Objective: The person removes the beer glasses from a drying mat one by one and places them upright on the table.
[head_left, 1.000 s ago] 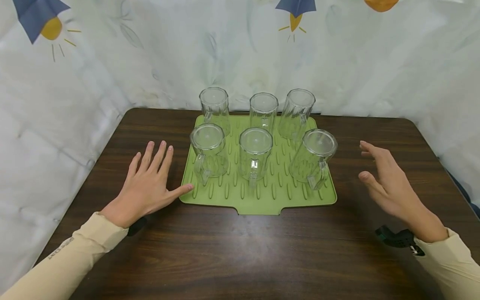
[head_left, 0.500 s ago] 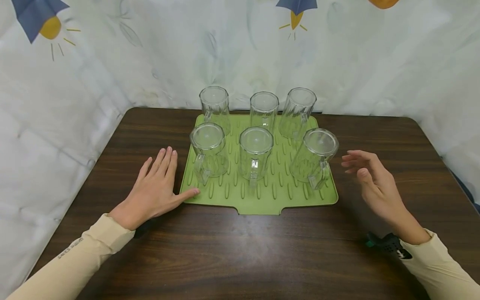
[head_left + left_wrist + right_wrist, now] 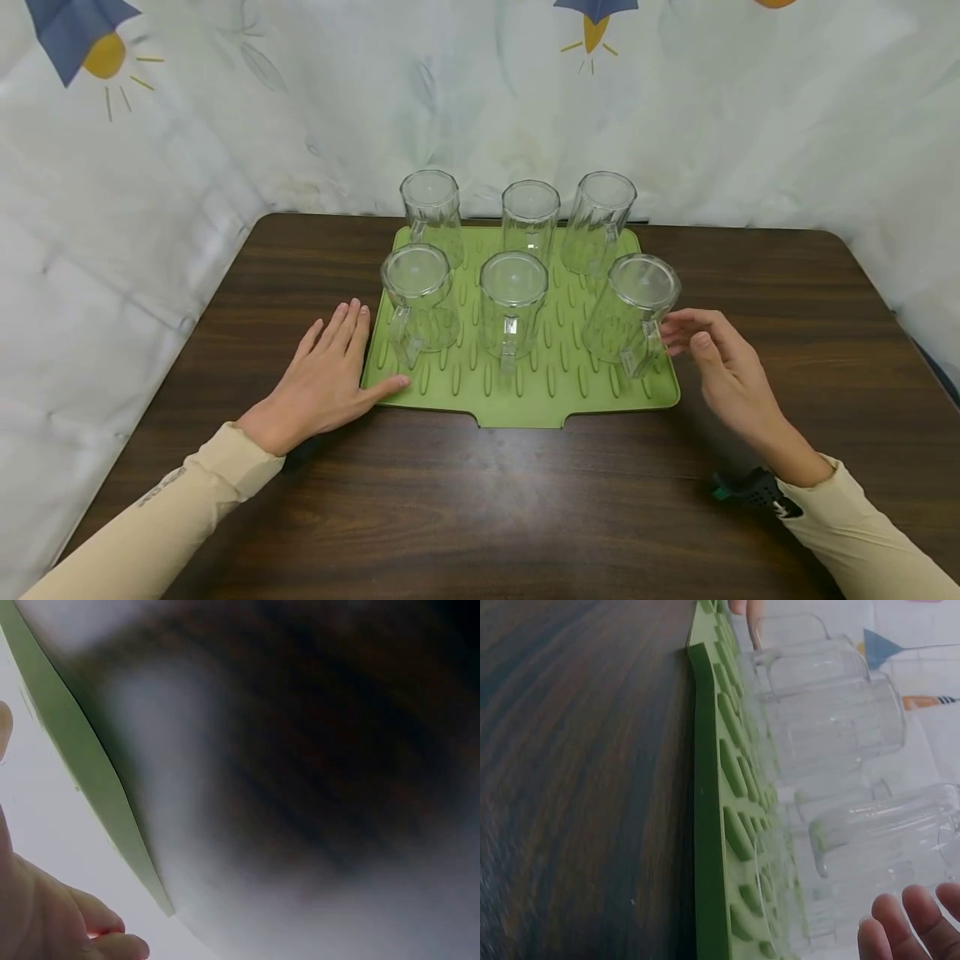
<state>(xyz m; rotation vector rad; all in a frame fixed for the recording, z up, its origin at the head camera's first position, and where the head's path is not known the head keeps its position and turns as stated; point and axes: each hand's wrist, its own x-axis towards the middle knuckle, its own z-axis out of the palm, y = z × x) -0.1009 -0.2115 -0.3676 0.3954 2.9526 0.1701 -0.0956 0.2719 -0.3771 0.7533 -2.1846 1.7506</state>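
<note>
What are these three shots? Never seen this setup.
No robot: a person works bare-handed. The wide picture comes from a camera worn on the head; the other two come from cameras on each wrist. On the dark table lies a green ridged mat with six clear glass mugs. The left hand is at the mat's left edge; the right hand is beside the front-right mug. Neither seems to hold anything; whether the right touches glass is unclear.

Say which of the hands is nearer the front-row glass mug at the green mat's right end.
Right. The right hand is just right of the mug, fingertips by its handle; contact is unclear. The left hand is across the mat, at its left edge.
</note>
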